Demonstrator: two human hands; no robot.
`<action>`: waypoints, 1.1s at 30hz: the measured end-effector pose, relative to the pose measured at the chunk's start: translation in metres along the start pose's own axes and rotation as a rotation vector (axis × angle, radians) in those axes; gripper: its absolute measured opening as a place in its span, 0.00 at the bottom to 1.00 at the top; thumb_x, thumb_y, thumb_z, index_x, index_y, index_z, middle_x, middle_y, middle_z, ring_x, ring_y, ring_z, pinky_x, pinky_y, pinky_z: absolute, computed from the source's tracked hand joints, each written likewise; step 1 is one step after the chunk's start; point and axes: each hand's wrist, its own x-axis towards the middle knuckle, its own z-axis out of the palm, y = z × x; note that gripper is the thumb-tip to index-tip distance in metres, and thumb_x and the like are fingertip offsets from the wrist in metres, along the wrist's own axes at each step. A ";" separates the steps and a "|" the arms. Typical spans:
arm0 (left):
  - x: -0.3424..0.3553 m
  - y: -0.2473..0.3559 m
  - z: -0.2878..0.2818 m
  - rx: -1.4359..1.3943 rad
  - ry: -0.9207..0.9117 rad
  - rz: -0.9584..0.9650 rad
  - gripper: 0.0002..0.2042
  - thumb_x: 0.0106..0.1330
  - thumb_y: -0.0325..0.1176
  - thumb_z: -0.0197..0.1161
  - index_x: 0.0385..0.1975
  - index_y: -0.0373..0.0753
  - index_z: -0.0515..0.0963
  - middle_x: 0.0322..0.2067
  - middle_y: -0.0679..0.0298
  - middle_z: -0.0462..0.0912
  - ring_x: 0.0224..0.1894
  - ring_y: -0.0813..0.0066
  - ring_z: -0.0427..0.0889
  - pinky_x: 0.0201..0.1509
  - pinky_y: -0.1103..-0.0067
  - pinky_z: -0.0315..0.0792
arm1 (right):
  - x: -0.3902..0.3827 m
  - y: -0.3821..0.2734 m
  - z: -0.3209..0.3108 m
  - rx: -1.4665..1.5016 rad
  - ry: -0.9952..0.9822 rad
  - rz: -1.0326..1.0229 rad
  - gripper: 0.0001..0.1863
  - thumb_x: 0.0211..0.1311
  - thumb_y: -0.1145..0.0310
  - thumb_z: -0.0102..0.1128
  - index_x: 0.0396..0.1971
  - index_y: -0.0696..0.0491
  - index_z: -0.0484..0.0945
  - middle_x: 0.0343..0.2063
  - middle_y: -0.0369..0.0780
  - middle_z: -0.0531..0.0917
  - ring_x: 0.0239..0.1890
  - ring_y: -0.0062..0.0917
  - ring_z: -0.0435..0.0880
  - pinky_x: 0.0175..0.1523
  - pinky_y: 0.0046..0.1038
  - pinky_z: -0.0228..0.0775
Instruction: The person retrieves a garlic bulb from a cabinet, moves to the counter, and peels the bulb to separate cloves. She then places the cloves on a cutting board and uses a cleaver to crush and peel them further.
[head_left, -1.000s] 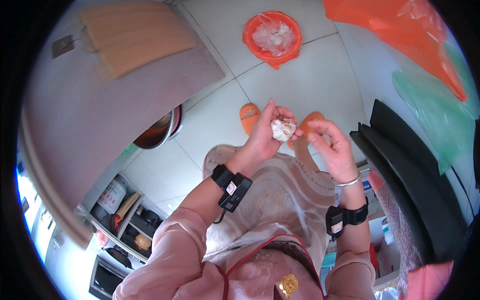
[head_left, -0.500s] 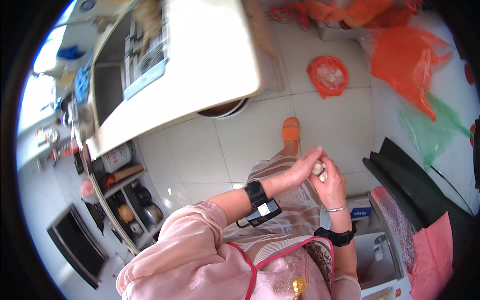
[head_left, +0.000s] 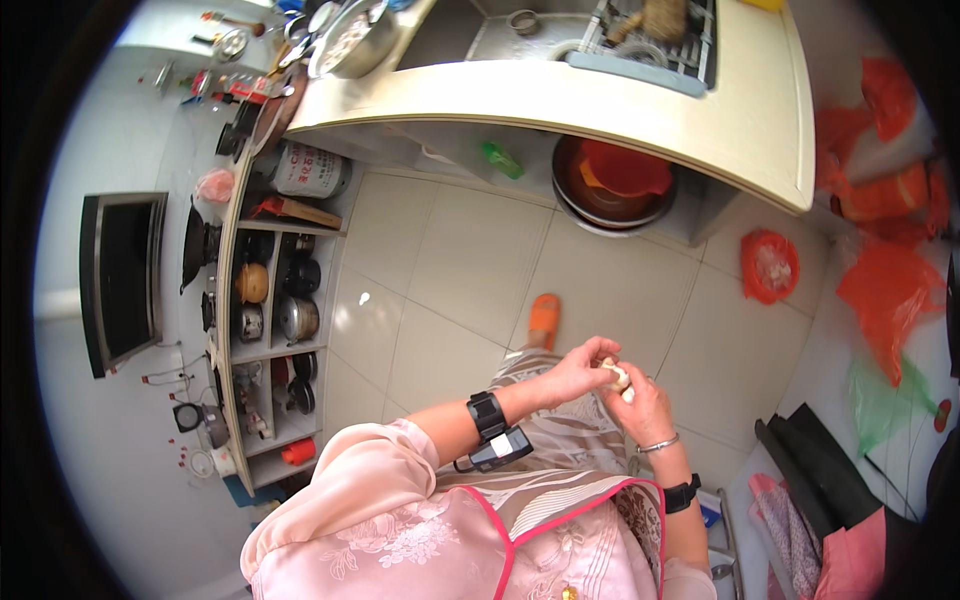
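Note:
My left hand (head_left: 585, 372) and my right hand (head_left: 645, 405) are together below the middle of the view, fingers closed round pale garlic (head_left: 622, 380). Parts of the garlic show between the fingers; how it is divided between the two hands is partly hidden. Both wrists wear black straps, and below the hands is my patterned skirt. An orange slipper (head_left: 544, 318) shows on my foot just beyond them.
Ahead stands a cream counter (head_left: 751, 120) with a sink (head_left: 485, 45) and steel bowl (head_left: 365, 55), basins (head_left: 615, 205) underneath. A shelf unit (head_left: 285, 350) with pots stands left. An orange-lined bin (head_left: 770, 270) is on the tiled floor, bags (head_left: 878, 320) and black boards (head_left: 800, 470) right.
The view has swung leftward, bringing the sink and shelves into fuller sight. My hands, apart a second ago with the garlic in the left, are now joined round it.

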 end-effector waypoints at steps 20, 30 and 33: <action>-0.144 -0.136 -0.418 -0.375 0.437 0.177 0.19 0.63 0.35 0.63 0.51 0.35 0.71 0.36 0.61 0.80 0.38 0.76 0.78 0.43 0.79 0.74 | 0.192 -0.238 0.291 -0.337 -0.443 0.034 0.25 0.53 0.56 0.65 0.47 0.57 0.77 0.36 0.48 0.83 0.40 0.38 0.83 0.47 0.34 0.73; -0.299 -0.230 -0.629 -0.609 1.240 -0.024 0.15 0.67 0.35 0.56 0.50 0.36 0.70 0.41 0.61 0.78 0.36 0.78 0.78 0.37 0.81 0.73 | 0.413 -0.330 0.437 0.168 -0.287 0.306 0.13 0.58 0.67 0.59 0.42 0.55 0.76 0.25 0.33 0.79 0.20 0.14 0.73 0.25 0.18 0.69; -0.311 -0.247 -0.633 -0.689 1.308 -0.104 0.14 0.67 0.35 0.56 0.49 0.36 0.70 0.41 0.61 0.78 0.36 0.79 0.77 0.37 0.81 0.73 | 0.486 -0.340 0.462 0.278 -0.149 0.424 0.12 0.59 0.64 0.61 0.40 0.52 0.76 0.25 0.33 0.79 0.20 0.16 0.74 0.26 0.21 0.72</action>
